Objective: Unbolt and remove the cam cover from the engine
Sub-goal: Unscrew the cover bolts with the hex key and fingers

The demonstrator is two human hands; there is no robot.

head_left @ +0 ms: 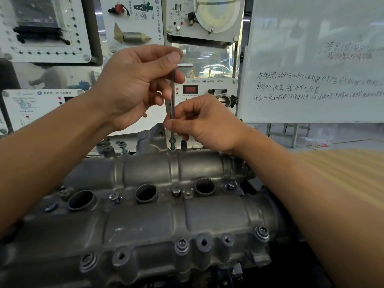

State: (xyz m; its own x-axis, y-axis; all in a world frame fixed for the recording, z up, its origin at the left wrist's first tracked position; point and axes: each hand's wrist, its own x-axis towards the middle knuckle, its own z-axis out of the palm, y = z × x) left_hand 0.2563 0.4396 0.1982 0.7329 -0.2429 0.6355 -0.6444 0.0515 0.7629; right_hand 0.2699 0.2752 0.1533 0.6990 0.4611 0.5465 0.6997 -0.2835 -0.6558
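A whiteboard and display panels back the engine.

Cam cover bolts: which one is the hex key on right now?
The bolt at the far edge of the cam cover, below the right hand; the hex key stands upright in it. Others have no tool.
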